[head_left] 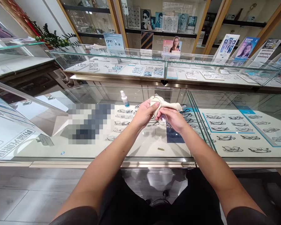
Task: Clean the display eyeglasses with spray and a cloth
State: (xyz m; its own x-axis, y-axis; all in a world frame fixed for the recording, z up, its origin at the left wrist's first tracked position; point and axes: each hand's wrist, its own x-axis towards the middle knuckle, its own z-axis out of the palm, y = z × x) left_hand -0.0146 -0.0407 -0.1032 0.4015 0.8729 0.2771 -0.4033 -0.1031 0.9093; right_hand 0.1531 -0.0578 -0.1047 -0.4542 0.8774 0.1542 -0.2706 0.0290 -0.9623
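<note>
Above the glass display counter, my two hands meet with a cream cleaning cloth (173, 105) between them. My left hand (144, 115) is closed on the cloth, its thumb pressed over a fold. A pair of thin-rimmed eyeglasses (164, 120) is partly wrapped in the cloth; one clear lens shows below the fingers. My right hand (174, 118) grips the eyeglasses close against the left fingertips. Most of the frame is hidden by cloth and fingers. A white spray bottle (125, 99) stands on the counter beyond my left hand.
Rows of eyeglasses (233, 149) lie under the counter glass (140, 153). A small gold-coloured bar (161, 149) is near the front edge. Left of my arms is a blurred-out patch (91, 123). Another glass showcase (131, 56) with upright advertising cards (114, 43) runs behind.
</note>
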